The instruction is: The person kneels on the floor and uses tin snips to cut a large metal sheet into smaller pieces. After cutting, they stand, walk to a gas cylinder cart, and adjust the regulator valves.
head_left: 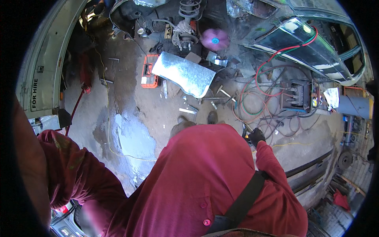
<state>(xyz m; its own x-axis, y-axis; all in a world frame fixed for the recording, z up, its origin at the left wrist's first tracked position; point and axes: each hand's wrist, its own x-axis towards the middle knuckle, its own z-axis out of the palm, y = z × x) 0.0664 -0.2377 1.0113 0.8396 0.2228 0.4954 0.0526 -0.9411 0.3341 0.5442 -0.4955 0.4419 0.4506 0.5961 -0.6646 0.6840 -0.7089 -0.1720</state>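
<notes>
My right hand point(257, 136), in a black glove, is low beside my right hip. Its fingers are closed around a dark tool with a yellowish part point(248, 134); its exact kind is too small to make out. My left arm point(75, 166) is bent and raised at the left edge, the bare forearm close to the camera; the hand itself is out of the picture. On the floor ahead of my feet lies a cut sheet of shiny metal point(183, 75), partly over an orange case point(149, 81). A hammer point(226, 93) lies right of the sheet.
Red and green hoses point(258, 75) run from a car door point(304, 49) into coils beside a box-shaped machine point(296, 98). A grey cylinder point(354, 107) lies far right. Ahead are a coil spring point(190, 8) and wheel hub point(185, 39). A yellow cord point(108, 118) crosses the floor.
</notes>
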